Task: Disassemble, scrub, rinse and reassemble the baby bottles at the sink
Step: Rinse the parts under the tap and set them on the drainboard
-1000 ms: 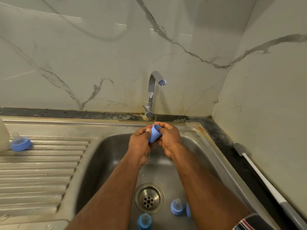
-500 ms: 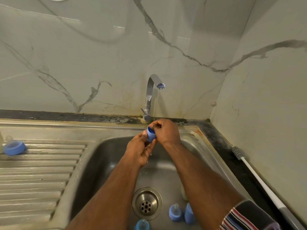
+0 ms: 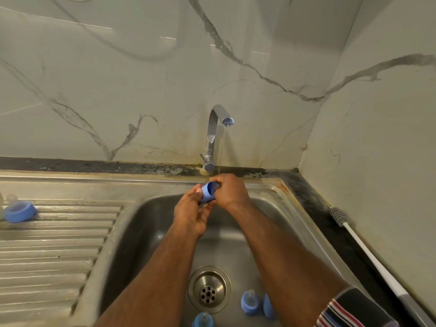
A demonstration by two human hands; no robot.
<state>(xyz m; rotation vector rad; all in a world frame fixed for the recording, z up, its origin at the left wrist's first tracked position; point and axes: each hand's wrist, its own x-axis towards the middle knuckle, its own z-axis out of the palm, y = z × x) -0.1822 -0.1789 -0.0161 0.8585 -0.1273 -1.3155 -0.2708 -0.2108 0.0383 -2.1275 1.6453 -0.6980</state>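
No readable text, label, brand, number or sign anywhere in view.

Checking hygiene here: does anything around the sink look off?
Yes: dark, mould-like grime and rusty stains line the seam behind the tap, and the bottle brush lies on that stained ledge rather than somewhere clean.
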